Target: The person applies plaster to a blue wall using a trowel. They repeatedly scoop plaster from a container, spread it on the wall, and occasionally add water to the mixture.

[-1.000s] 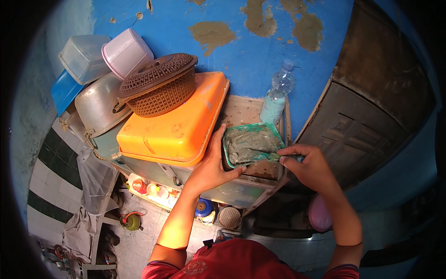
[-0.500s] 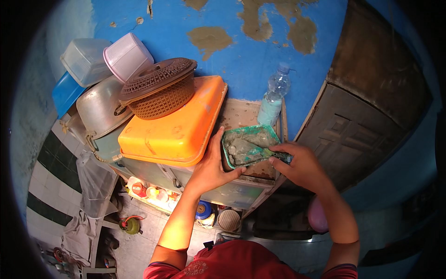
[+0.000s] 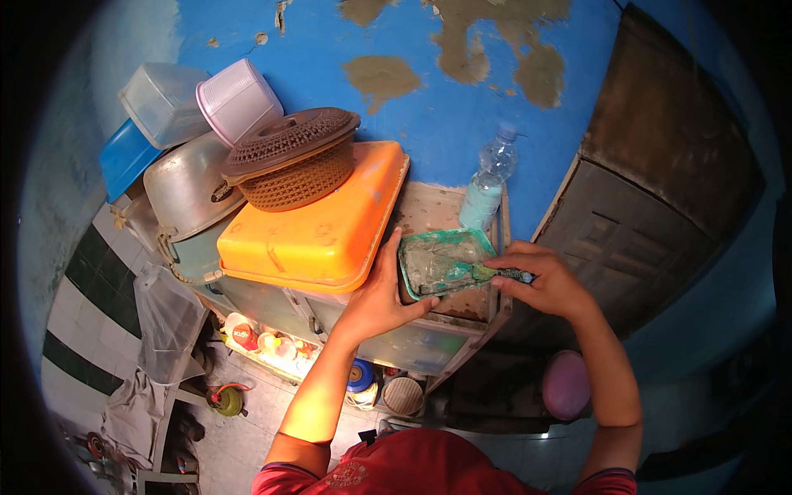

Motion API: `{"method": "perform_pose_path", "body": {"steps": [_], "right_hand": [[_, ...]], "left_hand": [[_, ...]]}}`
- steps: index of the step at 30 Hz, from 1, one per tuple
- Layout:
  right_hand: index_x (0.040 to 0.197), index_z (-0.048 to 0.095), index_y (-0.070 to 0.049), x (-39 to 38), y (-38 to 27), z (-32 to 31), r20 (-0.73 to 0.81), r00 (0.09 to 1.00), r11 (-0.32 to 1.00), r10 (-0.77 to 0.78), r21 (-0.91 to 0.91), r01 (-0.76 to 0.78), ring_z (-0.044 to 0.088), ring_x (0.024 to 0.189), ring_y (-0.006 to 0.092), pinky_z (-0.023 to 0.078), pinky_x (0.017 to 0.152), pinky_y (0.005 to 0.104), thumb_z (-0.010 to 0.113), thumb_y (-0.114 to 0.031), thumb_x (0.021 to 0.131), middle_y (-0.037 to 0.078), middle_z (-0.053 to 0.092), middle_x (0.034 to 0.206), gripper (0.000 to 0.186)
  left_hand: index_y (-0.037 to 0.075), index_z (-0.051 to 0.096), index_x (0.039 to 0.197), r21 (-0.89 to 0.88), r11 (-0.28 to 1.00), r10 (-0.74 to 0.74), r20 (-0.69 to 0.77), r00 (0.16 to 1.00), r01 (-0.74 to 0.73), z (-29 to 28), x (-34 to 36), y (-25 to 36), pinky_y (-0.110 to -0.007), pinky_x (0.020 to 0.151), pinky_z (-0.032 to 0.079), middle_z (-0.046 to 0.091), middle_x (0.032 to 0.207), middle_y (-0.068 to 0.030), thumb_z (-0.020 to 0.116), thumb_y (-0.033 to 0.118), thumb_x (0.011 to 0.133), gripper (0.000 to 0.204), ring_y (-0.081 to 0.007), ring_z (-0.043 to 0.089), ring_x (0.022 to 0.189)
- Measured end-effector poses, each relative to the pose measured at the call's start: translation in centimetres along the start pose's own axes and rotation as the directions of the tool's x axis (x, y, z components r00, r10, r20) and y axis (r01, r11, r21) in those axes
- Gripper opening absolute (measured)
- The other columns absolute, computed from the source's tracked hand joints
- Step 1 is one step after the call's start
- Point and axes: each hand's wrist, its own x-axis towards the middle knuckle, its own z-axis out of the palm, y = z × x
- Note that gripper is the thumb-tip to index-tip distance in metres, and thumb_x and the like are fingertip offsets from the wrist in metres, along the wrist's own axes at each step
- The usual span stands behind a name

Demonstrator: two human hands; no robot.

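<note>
A green rectangular plastic tub with wet grey cement paste in it sits on top of a cabinet. My left hand cups its left near corner, fingers along the left wall and thumb at the near edge. In my right hand is a putty knife, its handle pinched between thumb and fingers from the right. The knife's blade lies low in the paste, smeared and partly covered. Just behind the tub stands a clear plastic bottle, partly filled with pale bluish liquid.
An upturned orange basin borders the tub on the left, with a brown lidded basket on it. Beyond are a metal pot and plastic containers. Grey patches mark the blue wall. A dark door is at right.
My right hand has shifted slightly right, drawing the putty knife that way and lower through the paste. The lumpy paste now looks flatter. My left hand stays at the tub.
</note>
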Motion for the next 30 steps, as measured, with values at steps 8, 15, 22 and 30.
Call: {"method": "perform_pose_path", "body": {"steps": [8, 15, 22, 30], "right_hand": [[0.124, 0.076, -0.003, -1.6, 1.4, 0.4, -0.117, 0.969, 0.957, 0.217, 0.221, -0.188, 0.061, 0.089, 0.0132, 0.049, 0.08, 0.0293, 0.076, -0.009, 0.097, 0.005, 0.07, 0.096, 0.028], [0.123, 0.075, 0.0, -3.9, 2.5, 0.7, -0.214, 0.796, 0.723, 0.566, 0.593, -0.355, 0.056, 0.077, 0.0064, 0.045, 0.064, 0.0224, 0.074, -0.01, 0.099, 0.001, 0.067, 0.094, 0.026], [0.124, 0.069, -0.001, -1.8, -0.5, 0.8, -0.308, 0.78, 0.65, 0.545, 0.743, -0.161, 0.057, 0.073, 0.005, 0.041, 0.058, 0.0203, 0.075, -0.006, 0.097, -0.001, 0.065, 0.09, 0.028], [0.121, 0.07, 0.0, 8.9, -3.0, -1.7, -0.479, 0.79, 0.752, 0.382, 0.658, 0.036, 0.06, 0.072, 0.0066, 0.039, 0.057, 0.0201, 0.074, -0.014, 0.1, 0.0, 0.066, 0.087, 0.026]], "left_hand": [[-0.004, 0.011, 0.165, -0.009, 0.999, -0.041, 0.004, 0.999, 0.041, -0.1, -0.2, -0.1, -0.048, 0.128, 0.022, 0.027, 0.163, -0.036, 0.09, 0.043, 0.079, 0.125, -0.0476, 0.025, 0.156], [-0.011, 0.015, 0.16, 0.11, 0.994, -0.012, -0.101, 0.995, 0.023, 0.6, -1.1, 0.3, -0.049, 0.125, 0.028, 0.031, 0.161, -0.0381, 0.083, 0.049, 0.084, 0.118, -0.0502, 0.031, 0.152], [-0.012, 0.023, 0.157, -0.009, 1.0, 0.016, -0.169, 0.986, -0.018, 0.1, -4.7, 2.2, -0.05, 0.115, 0.043, 0.038, 0.154, -0.0381, 0.079, 0.04, 0.091, 0.102, -0.052, 0.044, 0.143], [-0.001, 0.055, 0.139, -0.052, 0.984, 0.15, -0.293, 0.944, -0.173, -1.4, -16.6, 0.2, -0.042, 0.1, 0.057, 0.067, 0.133, -0.023, 0.082, 0.011, 0.084, 0.062, -0.0397, 0.069, 0.119]]}}
